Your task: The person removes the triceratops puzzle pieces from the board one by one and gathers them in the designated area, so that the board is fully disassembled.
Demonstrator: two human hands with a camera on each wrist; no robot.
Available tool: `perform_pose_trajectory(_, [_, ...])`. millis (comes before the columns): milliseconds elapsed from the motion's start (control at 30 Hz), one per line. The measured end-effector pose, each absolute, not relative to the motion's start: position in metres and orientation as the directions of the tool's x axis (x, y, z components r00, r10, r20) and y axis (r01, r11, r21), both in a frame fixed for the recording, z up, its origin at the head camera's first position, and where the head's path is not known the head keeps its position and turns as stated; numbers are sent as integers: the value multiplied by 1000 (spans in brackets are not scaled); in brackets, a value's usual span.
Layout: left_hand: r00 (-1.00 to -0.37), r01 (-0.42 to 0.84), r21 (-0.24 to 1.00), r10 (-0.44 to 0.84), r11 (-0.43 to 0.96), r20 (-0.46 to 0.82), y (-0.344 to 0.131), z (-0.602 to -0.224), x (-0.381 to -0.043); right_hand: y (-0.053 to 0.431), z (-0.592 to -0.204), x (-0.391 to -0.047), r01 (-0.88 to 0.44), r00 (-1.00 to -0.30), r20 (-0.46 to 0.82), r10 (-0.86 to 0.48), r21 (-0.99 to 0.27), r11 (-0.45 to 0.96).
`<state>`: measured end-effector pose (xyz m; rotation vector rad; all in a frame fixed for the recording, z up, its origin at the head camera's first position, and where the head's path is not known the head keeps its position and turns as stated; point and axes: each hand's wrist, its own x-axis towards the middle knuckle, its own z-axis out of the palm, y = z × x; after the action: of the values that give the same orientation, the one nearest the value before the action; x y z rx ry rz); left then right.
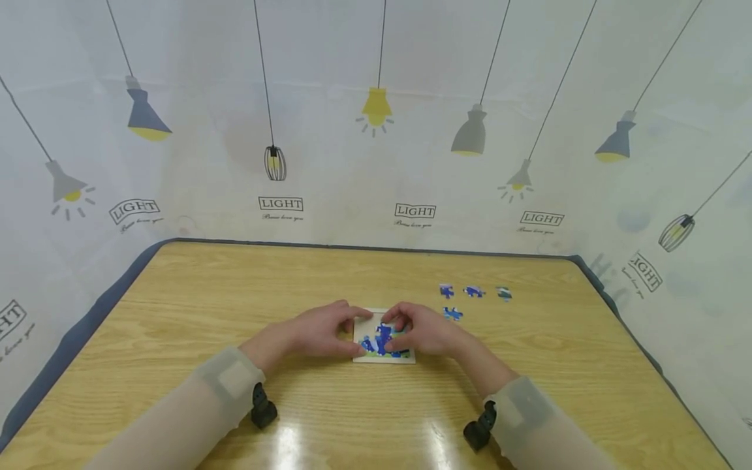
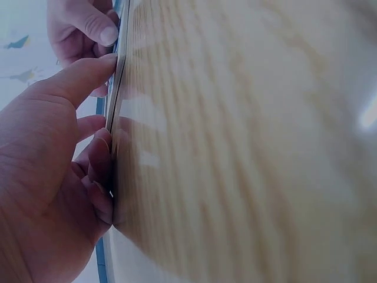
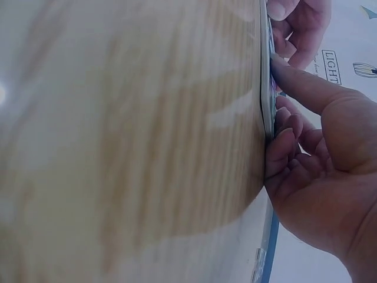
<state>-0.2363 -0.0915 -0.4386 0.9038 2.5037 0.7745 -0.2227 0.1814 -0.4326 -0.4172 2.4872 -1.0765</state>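
A small pale puzzle board [image 1: 364, 326], partly filled with blue, white and green pieces, lies flat on the table. My left hand [image 1: 326, 329] holds its left side, thumb on the lower left corner and index finger along the top edge. In the left wrist view, the other fingers of the left hand [image 2: 53, 159] curl beside the board's edge. From the right, my right hand [image 1: 425, 331] reaches over the board, thumb and index finger at a blue puzzle piece [image 1: 384, 331]. The right wrist view has the thumb of my right hand [image 3: 330, 141] on the board's surface; its palm side hides the pieces.
Several loose puzzle pieces lie on the wooden table [image 1: 282, 274] beyond my right hand, among them a blue piece [image 1: 452, 313] and a purple-blue piece [image 1: 473, 291]. A wall covering [image 1: 329, 130] printed with lamps surrounds the table's far and side edges.
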Motion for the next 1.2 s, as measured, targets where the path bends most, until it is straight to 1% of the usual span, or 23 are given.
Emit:
perform_pose_trajectory(400, [-726,470,602,671,645,-152,-92,-440,-237,181,-434,-221,-91,-879,-230,-418,-778,622])
perform_pose_trajectory(967, [-726,477,594,671,648,-148,-92,-441,-237,187,-437,-221,-68,-900,-199,-387,-815,576])
perform_pose_trajectory(1200, [-730,466,595,665,655,-159,-93,-439,-237,188,-440,-222,-34,-921,-184,-344,-842,539])
